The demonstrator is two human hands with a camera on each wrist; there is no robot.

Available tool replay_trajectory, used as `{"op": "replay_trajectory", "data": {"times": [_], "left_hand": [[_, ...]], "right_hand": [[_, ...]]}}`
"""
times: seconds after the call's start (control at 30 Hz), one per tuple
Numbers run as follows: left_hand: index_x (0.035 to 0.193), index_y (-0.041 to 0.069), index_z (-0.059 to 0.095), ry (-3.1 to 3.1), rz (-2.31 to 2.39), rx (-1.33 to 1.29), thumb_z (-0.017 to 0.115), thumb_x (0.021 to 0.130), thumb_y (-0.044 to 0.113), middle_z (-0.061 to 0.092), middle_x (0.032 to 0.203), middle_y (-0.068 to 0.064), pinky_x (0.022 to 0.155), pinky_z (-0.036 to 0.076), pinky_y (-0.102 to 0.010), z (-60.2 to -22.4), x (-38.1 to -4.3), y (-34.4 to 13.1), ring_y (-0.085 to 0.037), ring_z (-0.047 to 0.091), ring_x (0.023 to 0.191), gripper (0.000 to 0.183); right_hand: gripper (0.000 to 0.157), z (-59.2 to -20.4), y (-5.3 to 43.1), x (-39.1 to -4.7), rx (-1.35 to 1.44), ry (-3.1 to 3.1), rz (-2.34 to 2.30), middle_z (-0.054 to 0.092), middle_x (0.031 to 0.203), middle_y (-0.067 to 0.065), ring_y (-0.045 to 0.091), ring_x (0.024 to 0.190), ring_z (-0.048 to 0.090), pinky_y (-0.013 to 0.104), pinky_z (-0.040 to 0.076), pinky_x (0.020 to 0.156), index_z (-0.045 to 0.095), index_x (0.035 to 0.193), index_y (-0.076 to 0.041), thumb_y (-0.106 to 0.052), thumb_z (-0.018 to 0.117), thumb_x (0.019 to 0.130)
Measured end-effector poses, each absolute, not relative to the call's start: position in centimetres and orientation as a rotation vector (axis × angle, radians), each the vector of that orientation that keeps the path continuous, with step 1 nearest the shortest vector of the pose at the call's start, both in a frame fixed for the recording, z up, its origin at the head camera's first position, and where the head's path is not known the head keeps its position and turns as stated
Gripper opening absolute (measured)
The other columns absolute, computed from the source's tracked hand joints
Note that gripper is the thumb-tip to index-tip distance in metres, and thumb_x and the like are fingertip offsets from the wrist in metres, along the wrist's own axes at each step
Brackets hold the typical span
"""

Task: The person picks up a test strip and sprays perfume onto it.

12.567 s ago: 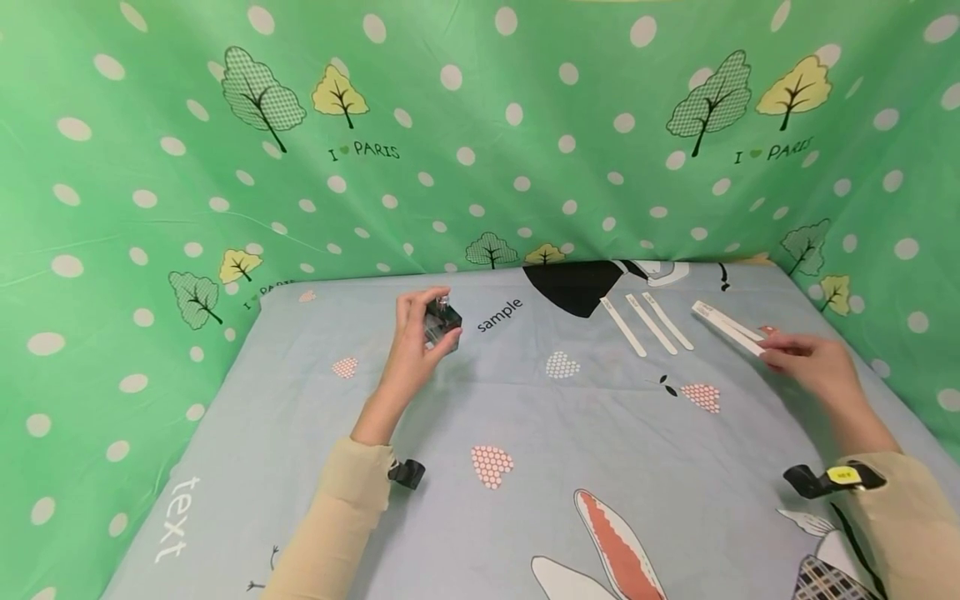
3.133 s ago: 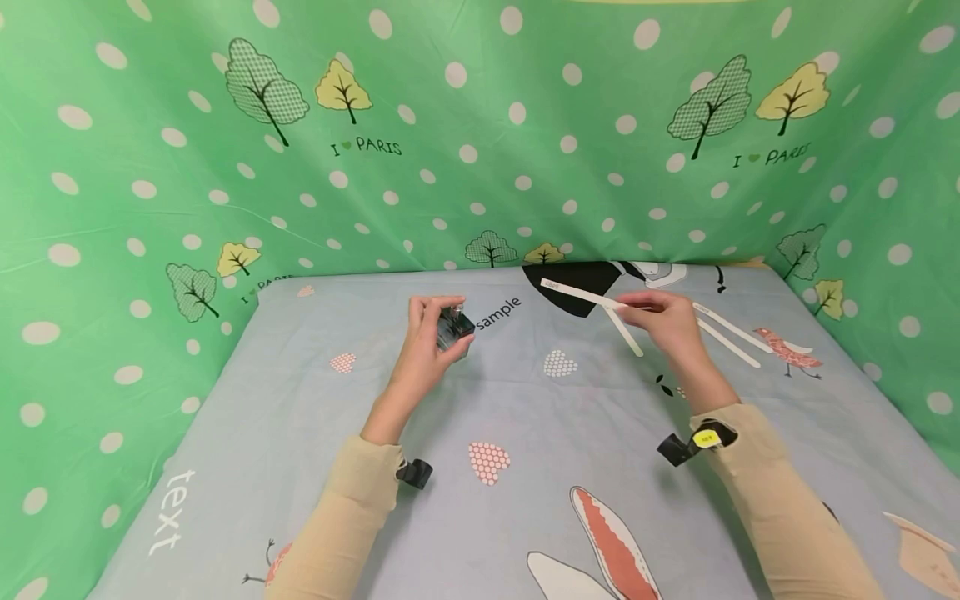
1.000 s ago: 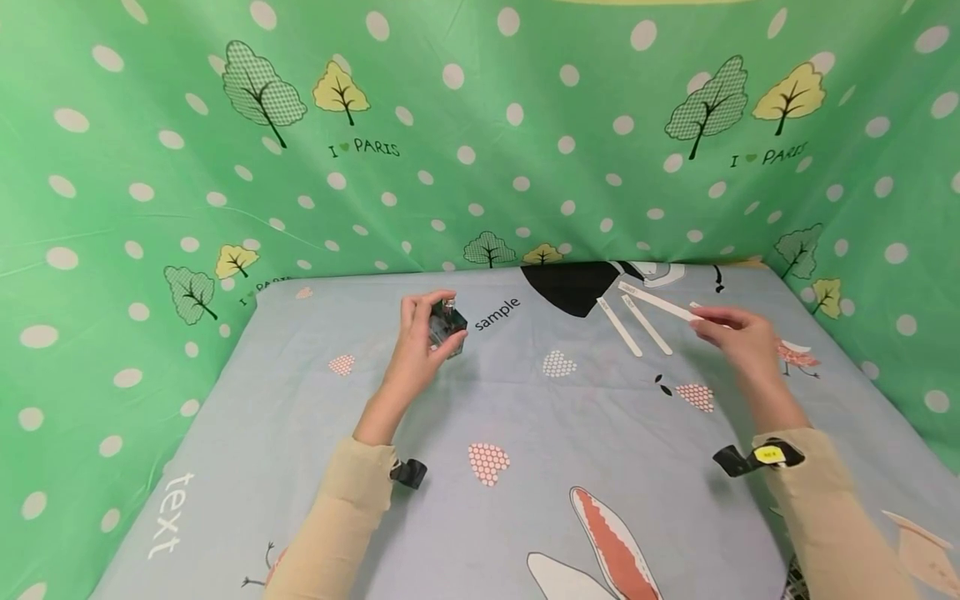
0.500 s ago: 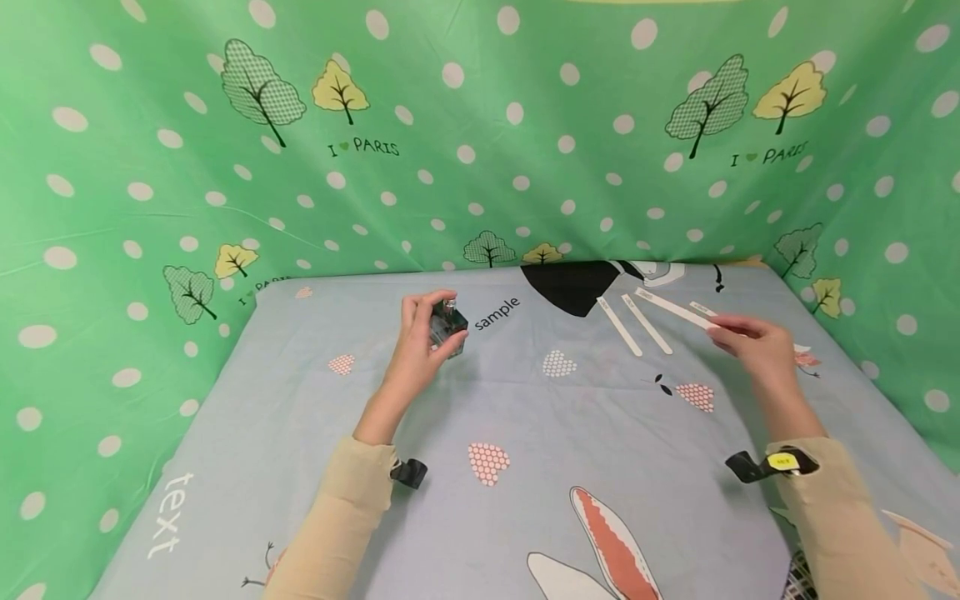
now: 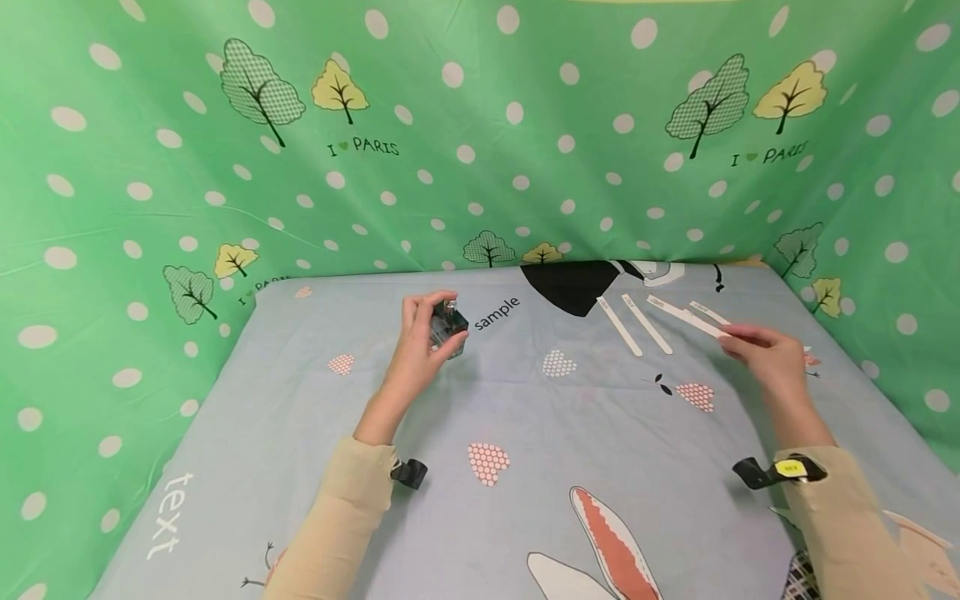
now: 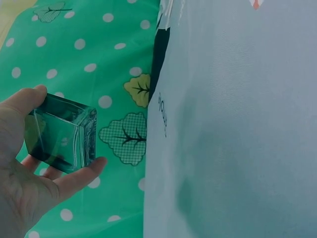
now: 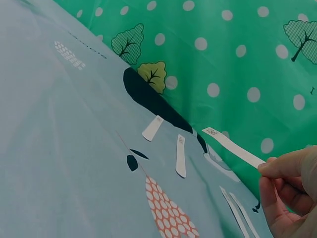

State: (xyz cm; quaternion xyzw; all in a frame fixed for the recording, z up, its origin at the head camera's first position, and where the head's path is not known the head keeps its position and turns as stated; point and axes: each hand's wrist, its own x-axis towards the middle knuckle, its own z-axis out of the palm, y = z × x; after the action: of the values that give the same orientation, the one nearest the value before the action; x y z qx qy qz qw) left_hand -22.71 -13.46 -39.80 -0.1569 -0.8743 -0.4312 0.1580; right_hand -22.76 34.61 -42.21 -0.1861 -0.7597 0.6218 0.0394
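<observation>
My left hand (image 5: 416,337) grips a square, dark-tinted glass perfume bottle (image 5: 448,327) off the cloth. Its fingertips sit at the small clear nozzle and the thumb is at the base. In the left wrist view the bottle's thick glass base (image 6: 88,141) shows, with the nozzle hidden. At the right, my right hand (image 5: 772,358) pinches one end of a narrow white paper test strip (image 7: 233,147), raised above the cloth, small writing at its free end. Two similar strips lie left of it, one strip (image 5: 619,327) and another strip (image 5: 647,324).
More white strips (image 7: 234,212) lie under and beyond the right hand, partly hidden. A printed grey-blue cloth (image 5: 570,433) covers the table. A green dotted curtain (image 5: 480,125) hangs along its back and sides. Each wrist wears a black camera.
Since about three seconds ago, my right hand has carried the pinched strip rightward, away from the bottle to beside the lying strips. The left hand keeps the bottle in nearly the same place.
</observation>
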Motion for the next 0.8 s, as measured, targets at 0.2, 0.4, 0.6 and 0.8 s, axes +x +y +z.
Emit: {"op": "replay_trajectory", "data": {"times": [0.2, 0.4, 0.6, 0.8], "left_hand": [[0.141, 0.023, 0.043, -2.502, -1.23, -0.452, 0.071, 0.093, 0.019, 0.036, 0.125, -0.019, 0.098, 0.053, -0.051, -39.8, -22.7, -13.5, -0.033, 0.052, 0.115, 0.056], [0.141, 0.023, 0.043, -2.503, -1.23, -0.449, 0.071, 0.093, 0.019, 0.036, 0.125, -0.018, 0.098, 0.054, -0.051, -39.8, -22.7, -13.4, -0.033, 0.052, 0.115, 0.055], [0.141, 0.023, 0.043, -2.509, -1.232, -0.444, 0.071, 0.093, 0.019, 0.035, 0.125, -0.018, 0.099, 0.053, -0.051, -39.8, -22.7, -13.4, -0.033, 0.052, 0.115, 0.055], [0.141, 0.024, 0.043, -2.513, -1.234, -0.436, 0.071, 0.093, 0.02, 0.036, 0.126, -0.018, 0.099, 0.052, -0.052, -39.8, -22.7, -13.5, -0.033, 0.051, 0.114, 0.056]], "right_hand": [[0.016, -42.8, 35.1, -22.7, -0.621, -2.366, 1.829, 0.061, 0.085, -0.027, -0.011, 0.072, 0.062, 0.008, 0.053, 0.066, 0.077, 0.105, -0.022, -0.023, 0.076, 0.089], [0.026, -43.5, 35.4, -22.5, -0.671, -2.408, 1.735, 0.061, 0.121, -0.018, -0.007, 0.128, 0.047, 0.002, 0.048, 0.07, 0.075, 0.116, -0.022, -0.028, 0.073, 0.091], [0.012, -44.1, 36.0, -22.3, -0.664, -2.247, 1.923, 0.065, 0.128, -0.015, -0.014, 0.11, 0.058, 0.005, 0.052, 0.066, 0.08, 0.095, -0.026, -0.016, 0.075, 0.089], [0.017, -44.5, 36.5, -22.1, -0.643, -2.324, 1.827, 0.058, 0.079, -0.037, -0.019, 0.07, 0.058, 0.005, 0.051, 0.06, 0.08, 0.086, -0.031, -0.015, 0.075, 0.089]]}}
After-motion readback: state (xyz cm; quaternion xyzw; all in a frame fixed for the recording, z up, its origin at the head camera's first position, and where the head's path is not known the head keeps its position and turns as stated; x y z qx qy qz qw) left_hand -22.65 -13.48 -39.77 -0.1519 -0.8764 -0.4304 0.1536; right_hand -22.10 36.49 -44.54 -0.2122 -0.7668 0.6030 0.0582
